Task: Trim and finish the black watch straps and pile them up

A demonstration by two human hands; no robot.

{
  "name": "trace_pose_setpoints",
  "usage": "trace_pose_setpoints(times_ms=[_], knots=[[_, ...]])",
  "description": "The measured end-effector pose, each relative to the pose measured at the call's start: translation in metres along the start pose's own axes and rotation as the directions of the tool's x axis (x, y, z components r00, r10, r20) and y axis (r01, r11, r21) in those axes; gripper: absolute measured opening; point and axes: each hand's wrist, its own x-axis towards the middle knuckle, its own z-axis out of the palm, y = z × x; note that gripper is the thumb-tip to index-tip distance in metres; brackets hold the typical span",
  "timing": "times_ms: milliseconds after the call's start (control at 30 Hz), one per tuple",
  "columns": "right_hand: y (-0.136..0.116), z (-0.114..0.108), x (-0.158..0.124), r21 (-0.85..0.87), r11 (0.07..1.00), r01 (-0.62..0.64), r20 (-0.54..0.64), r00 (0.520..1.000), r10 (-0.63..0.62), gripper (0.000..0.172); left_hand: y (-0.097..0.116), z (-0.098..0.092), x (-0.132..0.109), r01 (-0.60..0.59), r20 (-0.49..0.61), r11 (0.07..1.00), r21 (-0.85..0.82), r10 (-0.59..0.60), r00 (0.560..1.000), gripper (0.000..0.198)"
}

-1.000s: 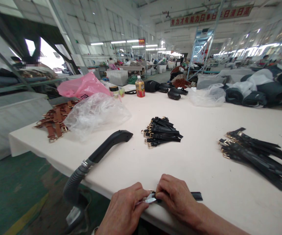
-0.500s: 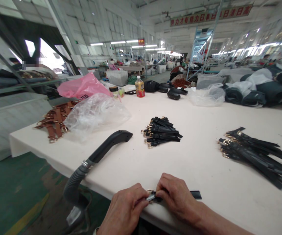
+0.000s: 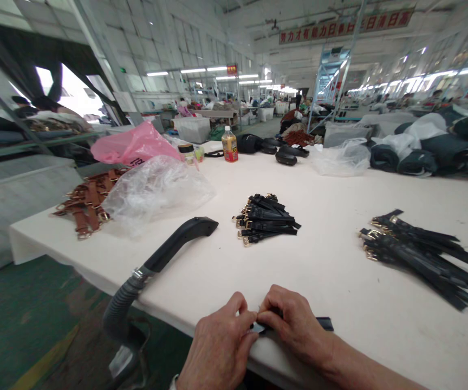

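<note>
Occluded: left hand (image 3: pixel 218 349) and right hand (image 3: pixel 293 325) cover most of short black leather strap (image 3: pixel 325 324), only tail shows at 3 o'clock; grey ribbed hose (image 3: pixel 119 317) cut off at 6 o'clock edge.

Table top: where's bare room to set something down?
Widest bare patch: between the small black strap pile and the long black strap pile. Another lies behind the small pile, before the bottle. Crowded: the left corner, with clear bag and brown straps, and the near edge, where left hand and right hand pinch a black strap.
</note>
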Motion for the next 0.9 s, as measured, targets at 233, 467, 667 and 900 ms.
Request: trace_pose_setpoints(times_ms=[233, 467, 667, 900], knots=[[0.0, 0.001, -0.002, 0.018, 1.0, 0.008, -0.008, 1.0, -0.008, 0.016, -0.002, 0.006, 0.002, -0.022, -0.019, 0.997, -0.07, 0.021, 1.0, 0.019], [-0.003, -0.002, -0.002, 0.069, 0.998, -0.012, 0.007, 1.0, 0.011, 0.017, -0.006, 0.015, 0.001, -0.032, -0.053, 0.995, -0.095, 0.027, 0.998, 0.022], [-0.003, -0.006, 0.001, 0.205, 0.978, -0.047, -0.012, 0.999, 0.051, 0.017, -0.007, 0.018, 0.001, -0.015, -0.081, 0.982, -0.189, 0.0, 0.997, 0.023], [0.001, -0.034, 0.008, 0.513, 0.836, -0.193, 0.032, 0.978, 0.207, 0.029, -0.017, 0.009, 0.003, 0.133, -0.118, 0.93, -0.343, -0.183, 0.976, 0.018]])
